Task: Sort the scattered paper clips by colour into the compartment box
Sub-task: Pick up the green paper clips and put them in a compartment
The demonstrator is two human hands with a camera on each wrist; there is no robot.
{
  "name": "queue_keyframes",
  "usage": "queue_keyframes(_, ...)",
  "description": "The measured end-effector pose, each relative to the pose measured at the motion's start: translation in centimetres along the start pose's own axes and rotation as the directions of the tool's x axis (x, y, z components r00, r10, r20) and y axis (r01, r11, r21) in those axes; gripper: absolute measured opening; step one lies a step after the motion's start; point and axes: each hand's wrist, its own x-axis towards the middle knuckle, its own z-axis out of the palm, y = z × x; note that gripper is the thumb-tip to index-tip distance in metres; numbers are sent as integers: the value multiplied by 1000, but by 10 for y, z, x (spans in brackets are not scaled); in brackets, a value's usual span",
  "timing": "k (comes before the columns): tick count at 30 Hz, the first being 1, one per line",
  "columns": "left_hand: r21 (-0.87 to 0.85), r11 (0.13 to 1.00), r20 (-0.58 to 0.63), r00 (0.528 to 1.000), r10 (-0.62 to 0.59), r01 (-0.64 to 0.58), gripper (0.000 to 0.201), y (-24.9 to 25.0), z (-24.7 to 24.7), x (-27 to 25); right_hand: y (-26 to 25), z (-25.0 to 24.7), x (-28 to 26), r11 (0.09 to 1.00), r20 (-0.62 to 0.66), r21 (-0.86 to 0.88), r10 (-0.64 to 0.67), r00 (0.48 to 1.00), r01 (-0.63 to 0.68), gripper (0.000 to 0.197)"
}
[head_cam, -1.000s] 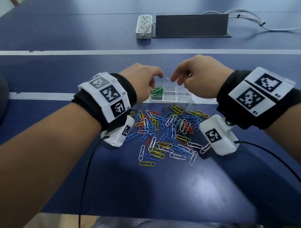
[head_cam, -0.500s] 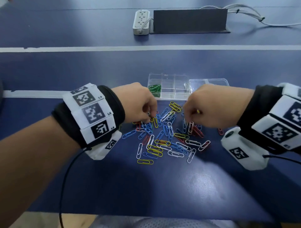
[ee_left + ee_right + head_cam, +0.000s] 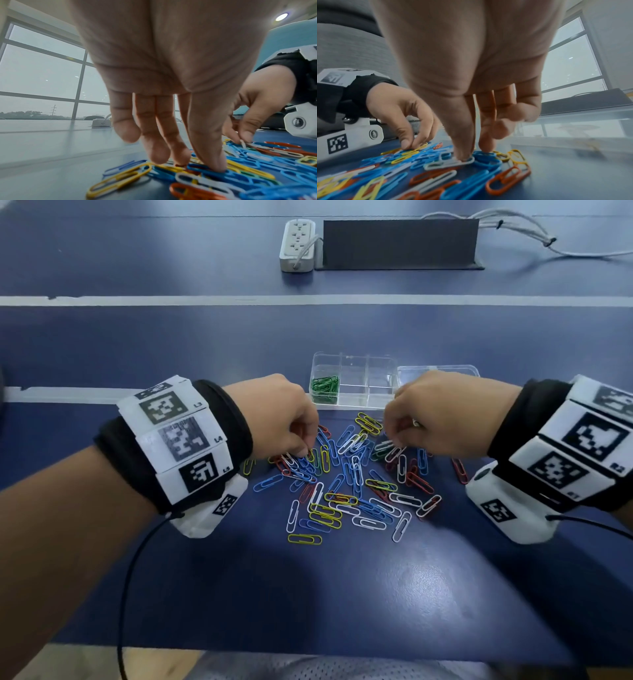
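Both hands down in the paper clips [image 3: 346, 474] heaped just short of the compartment box [image 3: 356, 381], left hand [image 3: 277, 416] thumb and fingertips closing on a blue one, right hand [image 3: 442, 412] pinching a white one — light, springy, slippery wire that snags neighbours, best nipped at a loop end.

You are working at a dark blue table [image 3: 171, 344] crossed by white lines. A loose pile of paper clips [image 3: 349, 484] in blue, yellow, red, white and green lies near you at its middle. Just beyond the pile sits the clear compartment box [image 3: 354, 380], its lid [image 3: 442, 370] lying at its right. At the far side rest a white power strip [image 3: 297, 244], a dark stand [image 3: 399, 242] and grey cables [image 3: 520, 232].
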Motion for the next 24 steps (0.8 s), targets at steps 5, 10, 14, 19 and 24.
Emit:
queue_keyframes(5,-20,1000,-16,1000,10,-10,11,-2,1,0,4,3,-3,998,-90,54,47,995,-42,18)
queue_keyframes(10,-45,999,-6,1000,24,-25,16,-1,1,-1,-5,4,-7,998,-13,49,-33,999,34,12)
queue_keyframes(14,-46,999,-40,999,26,-27,15,-2,-1,0,-13,3,-6,999,19,42,-11,1000,11,18)
queue_keyframes(19,-39,999,-45,999,27,-29,14,-1,-3,2,-17,2,-3,1000,37,4,5,999,-5,10)
queue_keyframes(24,-34,997,18,997,70,-69,17,7,2,2,-20,6,-1,1000,22,1,7,1000,-7,11)
